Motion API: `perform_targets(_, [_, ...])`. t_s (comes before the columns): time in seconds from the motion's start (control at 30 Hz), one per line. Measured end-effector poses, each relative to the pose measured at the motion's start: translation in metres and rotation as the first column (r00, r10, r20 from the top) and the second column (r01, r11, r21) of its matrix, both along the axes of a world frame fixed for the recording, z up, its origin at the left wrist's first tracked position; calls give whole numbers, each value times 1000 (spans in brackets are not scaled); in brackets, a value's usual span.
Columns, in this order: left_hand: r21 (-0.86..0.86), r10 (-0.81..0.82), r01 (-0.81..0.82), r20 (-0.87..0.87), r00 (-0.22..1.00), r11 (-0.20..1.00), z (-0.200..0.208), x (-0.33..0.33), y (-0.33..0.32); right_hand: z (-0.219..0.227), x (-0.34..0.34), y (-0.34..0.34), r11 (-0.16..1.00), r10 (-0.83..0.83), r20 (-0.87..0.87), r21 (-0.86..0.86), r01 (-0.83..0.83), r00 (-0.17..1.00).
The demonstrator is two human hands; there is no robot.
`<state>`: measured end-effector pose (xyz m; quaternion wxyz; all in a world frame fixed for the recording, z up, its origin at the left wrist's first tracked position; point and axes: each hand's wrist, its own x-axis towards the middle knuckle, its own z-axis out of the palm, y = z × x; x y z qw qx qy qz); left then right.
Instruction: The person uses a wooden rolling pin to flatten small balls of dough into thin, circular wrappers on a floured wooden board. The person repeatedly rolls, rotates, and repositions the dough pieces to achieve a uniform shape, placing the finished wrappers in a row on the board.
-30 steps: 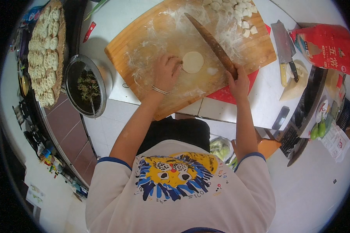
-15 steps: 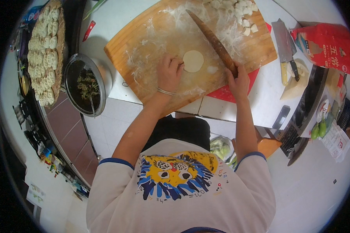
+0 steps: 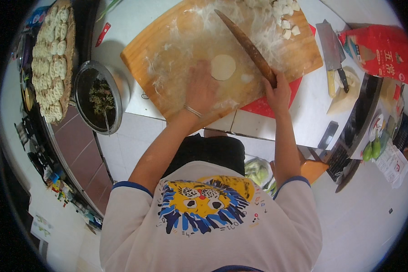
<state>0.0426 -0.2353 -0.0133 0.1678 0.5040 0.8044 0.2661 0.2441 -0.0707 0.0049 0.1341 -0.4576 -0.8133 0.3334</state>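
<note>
A flat round dough wrapper (image 3: 223, 67) lies on the floured wooden board (image 3: 177, 50). My left hand (image 3: 201, 90) is just left of the wrapper, its fingers smeared by motion, so I cannot make out whether they touch its edge. My right hand (image 3: 278, 93) is closed round the near end of a long tapered wooden rolling pin (image 3: 245, 43). The pin slants up and left across the board, to the right of the wrapper. Several small cut dough pieces (image 3: 283, 13) sit at the board's far right corner.
Left of the board stands a metal bowl (image 3: 119, 106) of chopped filling with a utensil in it. Beyond it is a tray of shaped dumplings (image 3: 52, 59). A cleaver (image 3: 329, 47), another knife (image 3: 343, 80) and a red bag (image 3: 381, 54) lie at right. A phone-like dark object (image 3: 328, 134) rests near the edge.
My left hand has shifted slightly and its fingers have blurred. The wrapper has moved a little to the left and away from me. My right hand still grips the rolling pin.
</note>
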Motion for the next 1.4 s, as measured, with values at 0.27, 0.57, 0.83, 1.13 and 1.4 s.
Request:
perform_targets(0.27, [3,-168,169,-118,979,986,2,0,-1,-6,1,-1,1000,-1,0,30,1,1000])
perform_targets(0.57, [-215,-329,277,-263,907,937,-5,8,36,-5,0,-1,997,-75,-18,-36,74,997])
perform_targets(0.83, [48,-143,175,-389,910,983,-9,-104,97,-13,1,-2,996,-91,-133,13,93,987])
perform_targets(1.13, [162,-181,246,-338,924,956,-14,-70,213,-2,1,-5,967,-248,-278,-132,219,928])
perform_targets(1.4, [171,-111,154,-237,965,973,-29,-59,230,3,4,-12,908,-364,-340,-338,248,867])
